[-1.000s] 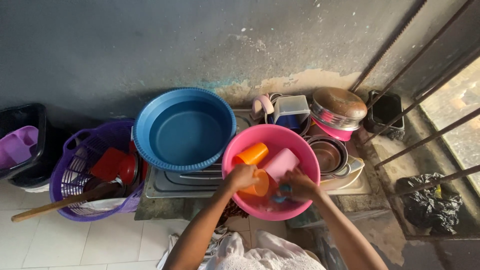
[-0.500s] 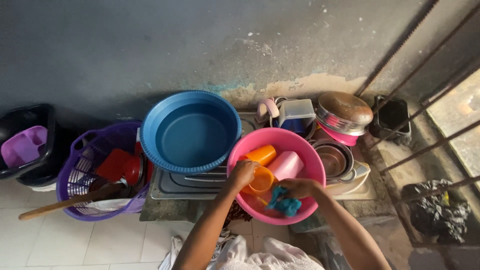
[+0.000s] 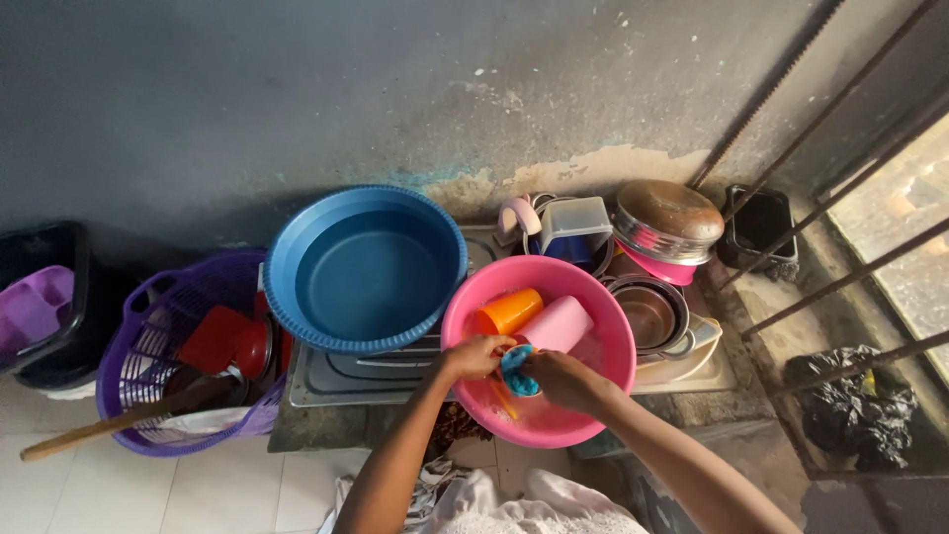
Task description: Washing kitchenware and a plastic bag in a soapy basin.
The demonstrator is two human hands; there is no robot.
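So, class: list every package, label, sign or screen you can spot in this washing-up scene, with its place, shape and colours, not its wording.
None in view: no label, sign or screen.
Nearest to a package: a black plastic bag, crumpled and knotted, on the ledge at far right below the window bars.

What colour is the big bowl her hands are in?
Pink bowl, clearest in the head view.

Daylight comes in from the barred opening (image 3: pixel 890 227) on the right; the wall (image 3: pixel 297 89) is dim, edges bow outward, focus slightly soft.
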